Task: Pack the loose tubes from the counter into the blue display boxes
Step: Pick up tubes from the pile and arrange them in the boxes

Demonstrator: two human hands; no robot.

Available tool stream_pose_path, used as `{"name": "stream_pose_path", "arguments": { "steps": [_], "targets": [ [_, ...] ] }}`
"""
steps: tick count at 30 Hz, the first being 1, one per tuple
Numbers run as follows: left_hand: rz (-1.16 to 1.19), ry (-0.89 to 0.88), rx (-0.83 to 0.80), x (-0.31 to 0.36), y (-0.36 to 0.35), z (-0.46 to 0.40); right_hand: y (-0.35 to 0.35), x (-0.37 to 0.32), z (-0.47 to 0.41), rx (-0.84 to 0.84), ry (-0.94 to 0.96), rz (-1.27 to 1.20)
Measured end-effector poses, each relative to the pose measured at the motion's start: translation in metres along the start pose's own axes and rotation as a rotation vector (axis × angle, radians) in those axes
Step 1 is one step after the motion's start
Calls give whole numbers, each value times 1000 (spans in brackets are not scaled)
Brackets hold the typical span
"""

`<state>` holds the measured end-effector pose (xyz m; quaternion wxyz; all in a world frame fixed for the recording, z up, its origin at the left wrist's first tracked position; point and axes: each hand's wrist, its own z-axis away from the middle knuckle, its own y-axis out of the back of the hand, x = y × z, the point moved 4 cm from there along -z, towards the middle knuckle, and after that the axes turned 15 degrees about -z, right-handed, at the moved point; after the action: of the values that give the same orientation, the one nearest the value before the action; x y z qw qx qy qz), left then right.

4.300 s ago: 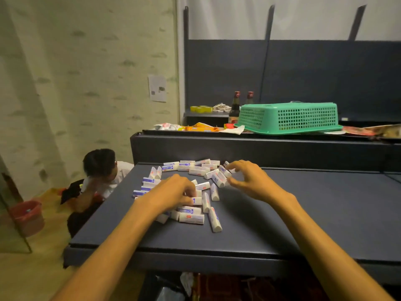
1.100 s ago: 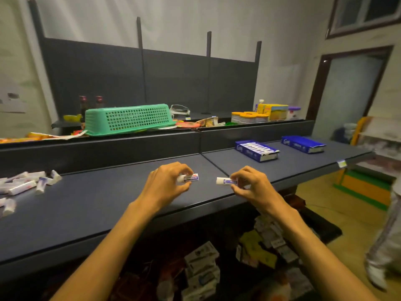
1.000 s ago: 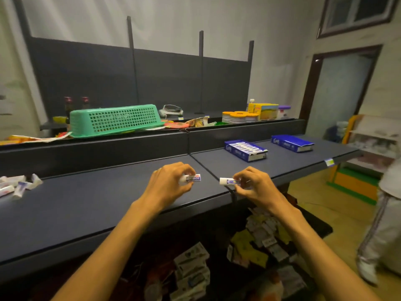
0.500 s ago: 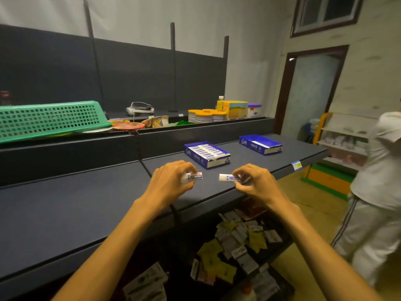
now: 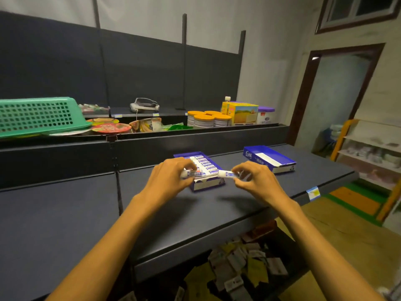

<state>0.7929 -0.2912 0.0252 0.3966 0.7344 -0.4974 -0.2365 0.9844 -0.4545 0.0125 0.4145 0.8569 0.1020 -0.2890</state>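
- tubes first: i pinch one small white tube with a blue label (image 5: 193,173) in my left hand (image 5: 168,179), thumb and fingers curled round it, and it lies level over the near end of the open box.
- my right hand (image 5: 253,178) pinches a second white tube (image 5: 228,174) the same way, its free end pointing left toward the other tube; the two ends are near but apart.
- both hands hover just above the dark counter (image 5: 76,213), not resting on it.
- blue display box (image 5: 208,183) sits on the counter right under my left hand, lid off, with a row of the same white tubes (image 5: 205,165) packed side by side inside; its near end wall looks torn or bent.
- a second blue display box (image 5: 269,158) lies to the right of the first, well apart from it, near the counter's far right corner; a white strip shows on its top, and i cannot tell what is in it.
- behind the counter on a raised shelf: an upturned green plastic basket (image 5: 39,115) at left, flat colourful packets (image 5: 110,127) beside it, orange-lidded tins (image 5: 208,119), a yellow carton (image 5: 239,111) and a purple-lidded tub (image 5: 265,115).
- a blue price tag (image 5: 313,193) hangs on the counter's front edge at right.
- under the counter a lower shelf holds a jumble of small sachets (image 5: 240,266).
- a doorway (image 5: 338,98) opens at far right.
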Motion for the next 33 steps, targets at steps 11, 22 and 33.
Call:
{"name": "stream_pose_path", "arguments": {
  "steps": [11, 22, 33],
  "targets": [
    [-112, 164, -167, 10, -33, -42, -18, 50, -82, -180, 118, -162],
    [-228, 298, -400, 35, -49, -58, -25, 81, -114, -263, 291, -293],
    [-326, 303, -585, 32, -53, -67, -27, 87, -125, -312, 313, -382]
  ]
}}
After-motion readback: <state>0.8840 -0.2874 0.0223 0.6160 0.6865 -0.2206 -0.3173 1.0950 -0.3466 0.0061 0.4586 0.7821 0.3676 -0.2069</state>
